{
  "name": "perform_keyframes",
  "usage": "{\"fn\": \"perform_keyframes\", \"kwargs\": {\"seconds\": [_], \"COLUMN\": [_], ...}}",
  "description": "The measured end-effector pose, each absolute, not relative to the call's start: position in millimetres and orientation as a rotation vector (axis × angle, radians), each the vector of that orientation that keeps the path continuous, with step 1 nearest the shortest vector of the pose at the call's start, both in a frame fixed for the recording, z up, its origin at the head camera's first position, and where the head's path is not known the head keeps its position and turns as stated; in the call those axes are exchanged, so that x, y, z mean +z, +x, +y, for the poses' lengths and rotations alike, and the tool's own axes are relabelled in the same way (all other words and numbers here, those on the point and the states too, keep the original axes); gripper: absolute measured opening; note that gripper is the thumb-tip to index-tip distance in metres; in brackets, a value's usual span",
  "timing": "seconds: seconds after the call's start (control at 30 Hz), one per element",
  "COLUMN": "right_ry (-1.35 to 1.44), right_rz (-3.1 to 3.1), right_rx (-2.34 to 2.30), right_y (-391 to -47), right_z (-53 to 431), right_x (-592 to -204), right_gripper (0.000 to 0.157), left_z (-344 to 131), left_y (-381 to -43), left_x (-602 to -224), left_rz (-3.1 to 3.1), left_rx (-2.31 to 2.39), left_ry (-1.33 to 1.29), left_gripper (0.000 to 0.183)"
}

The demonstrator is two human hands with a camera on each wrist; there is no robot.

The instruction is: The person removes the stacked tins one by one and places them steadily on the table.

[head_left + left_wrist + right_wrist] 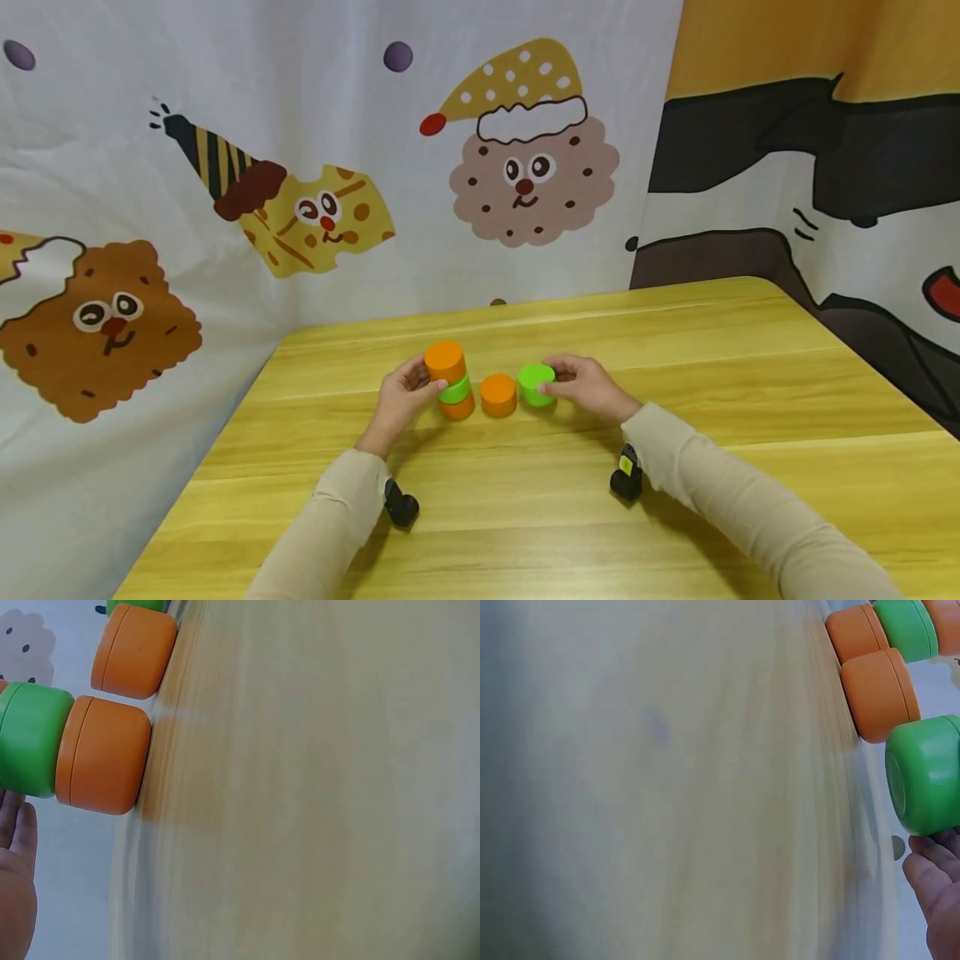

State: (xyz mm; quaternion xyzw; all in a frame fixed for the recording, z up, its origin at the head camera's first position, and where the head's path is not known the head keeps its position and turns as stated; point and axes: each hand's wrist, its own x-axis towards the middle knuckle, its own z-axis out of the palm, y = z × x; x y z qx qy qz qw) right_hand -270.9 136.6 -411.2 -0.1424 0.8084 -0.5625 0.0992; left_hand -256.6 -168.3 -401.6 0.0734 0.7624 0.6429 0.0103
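Note:
Three small round lidded jars stand in a stack: an orange jar (458,408) at the bottom, a green jar (455,390) in the middle and another orange jar (445,362) on top. My left hand (399,402) holds the upper part of this stack from the left, its thumb at the seam between the top two jars. A single orange jar (498,395) stands just right of the stack. Beside it, my right hand (594,388) grips a second green jar (922,776) between thumb and fingers. That jar is raised and slightly tilted, with its underside showing in the right wrist view.
The light wooden table (517,517) has its far edge close behind the jars. A white curtain (420,275) with cartoon biscuits hangs behind it. Black wrist cameras (627,475) sit under both beige sleeves (697,467), close above the tabletop.

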Motion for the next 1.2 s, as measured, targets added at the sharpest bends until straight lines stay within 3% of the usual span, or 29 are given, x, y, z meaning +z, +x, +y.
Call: {"fn": "perform_keyframes", "kwargs": {"seconds": [0.53,0.77,1.0,1.2], "right_ry": [-0.344,-0.353,-0.336,-0.318], "right_rz": [2.350,2.341,2.338,2.329], "right_rx": [-1.688,-1.679,-1.697,-1.707], "right_y": [-273,-257,-272,-272], "right_z": [138,133,138,137], "right_x": [-422,-400,-425,-427], "right_gripper": [0.053,0.050,0.055,0.056], "left_z": [-170,-170,-164,-167], "left_y": [-260,-258,-245,-253], "left_x": [-410,-407,-387,-398], "left_rz": [2.376,2.371,2.384,2.378], "left_rx": [2.059,2.048,2.010,2.024], "left_ry": [0.287,0.261,0.234,0.244], "left_gripper": [0.051,0.052,0.052,0.052]}}
